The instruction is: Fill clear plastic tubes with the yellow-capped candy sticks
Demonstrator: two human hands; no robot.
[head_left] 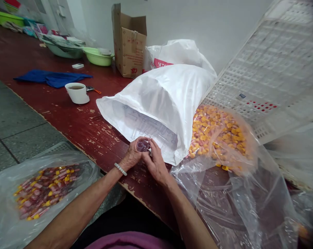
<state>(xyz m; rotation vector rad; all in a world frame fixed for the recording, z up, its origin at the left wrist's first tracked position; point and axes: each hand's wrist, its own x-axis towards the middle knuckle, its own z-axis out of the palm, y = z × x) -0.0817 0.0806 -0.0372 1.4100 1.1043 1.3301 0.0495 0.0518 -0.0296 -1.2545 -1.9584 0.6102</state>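
My left hand [132, 154], with a beaded bracelet at the wrist, is wrapped round several clear tubes [142, 145] at the mouth of a large white sack [169, 93]. From the right, my right hand [155, 162] presses its fingers against the same tubes. More clear tubes [156, 128] lie inside the open sack. Right of the sack, a clear plastic bag holds many yellow and pink pieces [216, 133]. At the lower left, pink and yellow filled tubes [46, 190] lie in another plastic bag.
A white cup [77, 93] of dark liquid and a blue cloth [51, 77] are on the red table [94, 128]. Behind stand a cardboard box [132, 48] and a green basin [98, 57]. A white perforated crate [270, 69] leans at the right.
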